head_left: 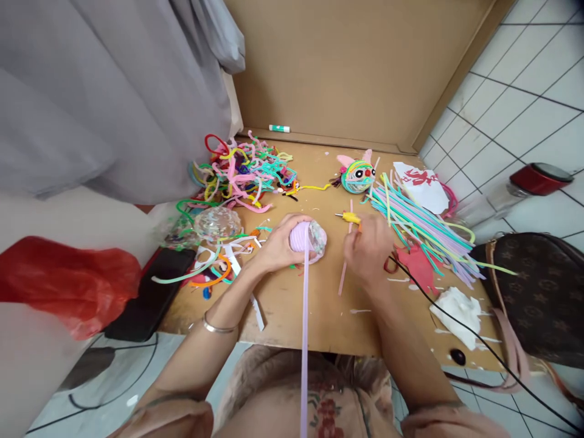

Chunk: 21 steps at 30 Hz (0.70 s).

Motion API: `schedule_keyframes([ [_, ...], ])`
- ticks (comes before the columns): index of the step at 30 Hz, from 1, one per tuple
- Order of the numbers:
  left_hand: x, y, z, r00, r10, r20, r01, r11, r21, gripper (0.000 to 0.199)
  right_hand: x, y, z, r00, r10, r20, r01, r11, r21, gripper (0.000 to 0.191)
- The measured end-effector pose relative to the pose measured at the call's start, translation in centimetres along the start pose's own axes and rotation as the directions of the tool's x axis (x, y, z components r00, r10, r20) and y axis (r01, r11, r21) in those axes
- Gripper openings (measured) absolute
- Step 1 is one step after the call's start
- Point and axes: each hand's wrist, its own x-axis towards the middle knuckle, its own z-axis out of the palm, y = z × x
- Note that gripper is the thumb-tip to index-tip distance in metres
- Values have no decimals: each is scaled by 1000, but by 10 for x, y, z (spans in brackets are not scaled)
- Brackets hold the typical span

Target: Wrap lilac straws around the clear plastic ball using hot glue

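Note:
Near the table's middle, my left hand (283, 246) is wrapped around a small clear round form (318, 238), partly covered in coiled lavender pipe cleaner (300, 237). From that coil a long lavender strand (305, 340) runs down toward my lap. My right hand (371, 249) is closed on a small yellow hot glue gun (351, 217). Its metal nozzle points left toward the wrapped form, with a gap between them. A black cord trails from my right hand to the lower right. One pink pipe cleaner (342, 277) lies on the table beside my right hand.
A finished-looking striped animal head (358, 175) with pink ears sits at the back. Tangled pipe cleaners (246, 170) and a clear ball (218, 223) lie left; straight pipe cleaners (429, 225) lie right. A brown bag (538, 292), red-lidded bottle (541, 178) and glue stick (279, 128) are around.

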Motion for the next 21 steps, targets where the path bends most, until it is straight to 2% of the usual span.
schedule_keyframes([
  [1,0,1,0,1000,-2,6,2,1000,3,65,4,9,3,985,157,76,-149,984,-94,35],
  [3,-1,2,-1,1000,-1,14,0,1000,11,64,10,24,9,893,365,263,-301,920,-252,48],
  [5,-1,3,-1,1000,-5,17,4,1000,16,64,14,35,17,763,474,439,-353,875,-331,49],
  [6,-1,3,-1,1000,-7,18,7,1000,15,64,15,39,20,712,504,489,-374,862,-343,45],
  [7,-1,3,-1,1000,-11,20,11,1000,12,64,15,42,22,681,520,517,-393,854,-342,40],
  [9,-1,3,-1,1000,-22,20,22,1000,8,65,14,47,24,674,534,510,-428,845,-319,36],
  [13,-1,3,-1,999,-52,15,51,998,23,65,14,54,20,745,577,336,-550,815,-182,37],
  [15,-1,3,-2,998,-53,17,53,998,24,64,16,57,18,752,605,261,-618,785,-39,32],
  [17,-1,3,-2,998,-53,18,52,998,19,64,18,59,17,702,659,271,-711,674,204,20],
  [19,-1,3,-2,998,-52,19,52,998,22,65,20,59,16,618,695,367,-775,462,431,11],
  [21,-1,4,-2,998,-51,28,50,998,41,64,22,58,15,558,679,478,-797,276,538,13],
])
